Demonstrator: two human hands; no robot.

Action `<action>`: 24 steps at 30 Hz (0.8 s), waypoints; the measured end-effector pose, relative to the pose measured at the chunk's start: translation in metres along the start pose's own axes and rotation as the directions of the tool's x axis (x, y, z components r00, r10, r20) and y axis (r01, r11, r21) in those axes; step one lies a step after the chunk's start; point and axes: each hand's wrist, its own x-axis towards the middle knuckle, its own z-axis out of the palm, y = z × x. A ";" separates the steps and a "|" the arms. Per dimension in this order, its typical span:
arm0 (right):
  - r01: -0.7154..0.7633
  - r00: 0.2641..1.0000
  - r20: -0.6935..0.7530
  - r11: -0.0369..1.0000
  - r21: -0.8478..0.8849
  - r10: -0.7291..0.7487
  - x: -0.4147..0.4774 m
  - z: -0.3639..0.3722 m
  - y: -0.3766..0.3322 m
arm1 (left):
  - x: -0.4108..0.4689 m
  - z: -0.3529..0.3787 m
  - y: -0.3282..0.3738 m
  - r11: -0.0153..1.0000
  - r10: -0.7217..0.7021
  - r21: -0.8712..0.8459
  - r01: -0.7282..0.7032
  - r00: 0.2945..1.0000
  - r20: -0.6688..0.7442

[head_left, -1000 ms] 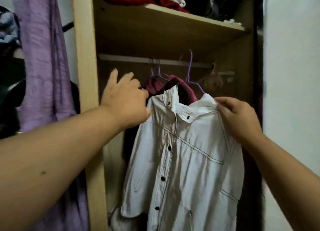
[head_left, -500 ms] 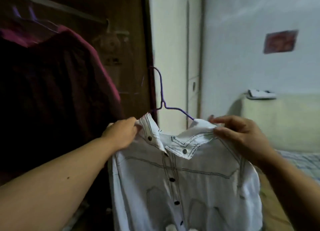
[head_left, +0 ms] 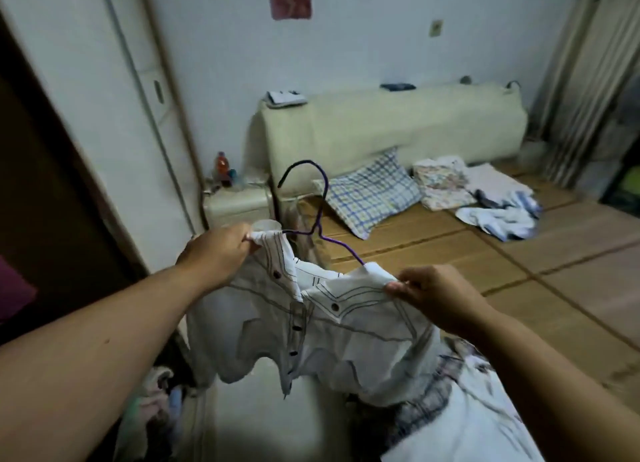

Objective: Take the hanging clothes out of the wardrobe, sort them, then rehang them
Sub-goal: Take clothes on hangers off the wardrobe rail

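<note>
A white button-front shirt (head_left: 346,337) with dark stitching hangs on a purple wire hanger (head_left: 320,212), held out over the foot of a bed. My left hand (head_left: 216,250) grips the shirt's left shoulder by the collar. My right hand (head_left: 433,293) pinches the right shoulder. The hanger's hook sticks up free between my hands. The wardrobe's dark opening (head_left: 31,184) shows at the far left, with a bit of maroon cloth (head_left: 14,288) in it.
A bed with a bamboo mat (head_left: 519,253) lies ahead, with a checked pillow (head_left: 372,191), folded cloths (head_left: 443,181) and a cream headboard (head_left: 391,129). A small bedside stand (head_left: 239,202) carries bottles. Other clothes are piled below my arms (head_left: 460,427).
The shirt on its hanger came off the wardrobe rail. I turned right, away from the wardrobe, and now hold it lower, over the bed, both hands still on its shoulders.
</note>
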 end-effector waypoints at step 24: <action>-0.816 0.575 0.148 0.549 0.181 0.805 -0.212 -0.025 0.357 | 0.080 0.300 0.405 0.908 0.379 -0.084 -0.411 0.717 0.585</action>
